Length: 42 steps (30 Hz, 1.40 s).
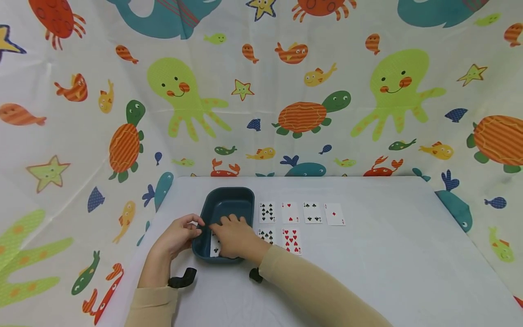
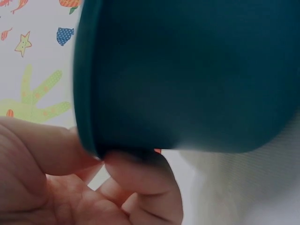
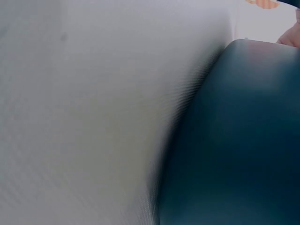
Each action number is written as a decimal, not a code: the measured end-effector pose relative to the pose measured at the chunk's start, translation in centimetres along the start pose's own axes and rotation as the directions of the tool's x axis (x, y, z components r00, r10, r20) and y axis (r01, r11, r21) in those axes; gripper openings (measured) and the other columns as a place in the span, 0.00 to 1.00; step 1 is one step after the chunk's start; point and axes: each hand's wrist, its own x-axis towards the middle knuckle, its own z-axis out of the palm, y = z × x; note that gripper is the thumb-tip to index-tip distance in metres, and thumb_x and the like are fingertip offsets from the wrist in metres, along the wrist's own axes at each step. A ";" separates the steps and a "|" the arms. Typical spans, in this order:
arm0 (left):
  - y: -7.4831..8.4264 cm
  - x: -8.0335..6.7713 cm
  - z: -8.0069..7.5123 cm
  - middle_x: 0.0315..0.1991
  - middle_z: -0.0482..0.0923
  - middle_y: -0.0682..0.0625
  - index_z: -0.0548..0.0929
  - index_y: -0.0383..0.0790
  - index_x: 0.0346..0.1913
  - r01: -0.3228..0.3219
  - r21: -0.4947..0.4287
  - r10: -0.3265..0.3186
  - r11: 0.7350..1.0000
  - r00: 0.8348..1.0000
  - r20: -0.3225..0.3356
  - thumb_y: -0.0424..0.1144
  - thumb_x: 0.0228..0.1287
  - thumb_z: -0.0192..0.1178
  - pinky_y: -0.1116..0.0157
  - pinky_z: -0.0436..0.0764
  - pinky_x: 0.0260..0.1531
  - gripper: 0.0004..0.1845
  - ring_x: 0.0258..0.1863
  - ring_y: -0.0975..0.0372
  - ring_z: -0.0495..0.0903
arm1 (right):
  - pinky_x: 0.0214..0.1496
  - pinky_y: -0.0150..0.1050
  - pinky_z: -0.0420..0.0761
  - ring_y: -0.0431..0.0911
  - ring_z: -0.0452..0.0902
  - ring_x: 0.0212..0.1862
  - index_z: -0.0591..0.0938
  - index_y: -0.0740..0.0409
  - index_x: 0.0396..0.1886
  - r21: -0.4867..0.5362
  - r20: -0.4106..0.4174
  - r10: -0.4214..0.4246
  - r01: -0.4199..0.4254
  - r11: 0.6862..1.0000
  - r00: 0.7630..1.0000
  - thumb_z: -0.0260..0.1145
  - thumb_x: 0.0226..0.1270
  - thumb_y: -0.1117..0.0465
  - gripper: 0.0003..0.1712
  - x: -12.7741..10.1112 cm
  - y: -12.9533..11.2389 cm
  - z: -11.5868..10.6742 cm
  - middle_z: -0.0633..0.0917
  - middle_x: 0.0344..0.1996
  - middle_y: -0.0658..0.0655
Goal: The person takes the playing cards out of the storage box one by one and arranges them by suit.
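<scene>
A dark teal tray sits on the white table, left of centre. My left hand pinches the tray's left rim; in the left wrist view the thumb and a finger of that left hand close on the rim of the tray. My right hand reaches palm down into the tray's near half, with its fingertips hidden. A playing card peeks out from under it. The right wrist view shows only the blurred tray wall and the table.
Right of the tray, face-up cards lie in two rows: a black card, a red card, a clubs card and a red ace behind, then a spades card and a hearts card in front. A sea-animal curtain surrounds the table.
</scene>
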 end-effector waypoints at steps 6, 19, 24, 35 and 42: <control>-0.2 0.0 -0.1 0.31 0.74 0.48 0.78 0.34 0.61 0.000 0.013 0.000 1.000 1.000 0.001 0.30 0.78 0.56 0.62 0.82 0.35 0.13 0.36 0.54 0.78 | 0.66 0.45 0.80 0.46 0.73 0.63 0.73 0.37 0.78 0.029 -0.062 -0.017 0.019 0.999 0.998 0.80 0.61 0.41 0.45 0.0 0.1 0.2 0.79 0.63 0.50; 0.2 0.2 -0.2 0.31 0.73 0.48 0.78 0.35 0.59 0.012 0.015 -0.012 1.000 1.000 -0.016 0.29 0.78 0.55 0.62 0.82 0.36 0.12 0.36 0.53 0.78 | 0.72 0.47 0.75 0.49 0.67 0.70 0.70 0.40 0.81 0.072 -0.165 0.003 0.009 0.997 0.986 0.79 0.62 0.41 0.49 -0.1 0.5 0.1 0.74 0.71 0.52; 0.2 0.2 -0.1 0.32 0.74 0.47 0.78 0.35 0.59 0.012 0.017 -0.012 1.000 1.000 -0.018 0.29 0.78 0.55 0.63 0.83 0.37 0.12 0.37 0.53 0.79 | 0.75 0.47 0.73 0.49 0.65 0.71 0.69 0.40 0.81 0.103 -0.166 -0.008 0.025 0.994 0.986 0.79 0.63 0.43 0.49 -0.1 0.7 0.2 0.74 0.72 0.52; 0.3 0.3 -0.1 0.33 0.74 0.47 0.79 0.36 0.59 0.018 0.032 -0.017 0.999 1.000 -0.020 0.30 0.77 0.57 0.63 0.82 0.34 0.12 0.34 0.55 0.77 | 0.75 0.48 0.72 0.51 0.67 0.70 0.70 0.46 0.81 0.251 -0.144 -0.044 0.080 0.965 0.989 0.81 0.60 0.48 0.50 0.1 1.5 -1.1 0.76 0.70 0.55; 0.2 0.4 -0.2 0.31 0.73 0.48 0.79 0.37 0.58 0.012 0.034 -0.012 0.999 1.000 -0.014 0.30 0.76 0.57 0.63 0.81 0.33 0.12 0.32 0.56 0.76 | 0.71 0.46 0.75 0.49 0.66 0.71 0.69 0.39 0.82 0.367 -0.102 -0.022 0.058 0.928 0.994 0.82 0.59 0.48 0.52 0.2 2.0 -1.5 0.75 0.73 0.53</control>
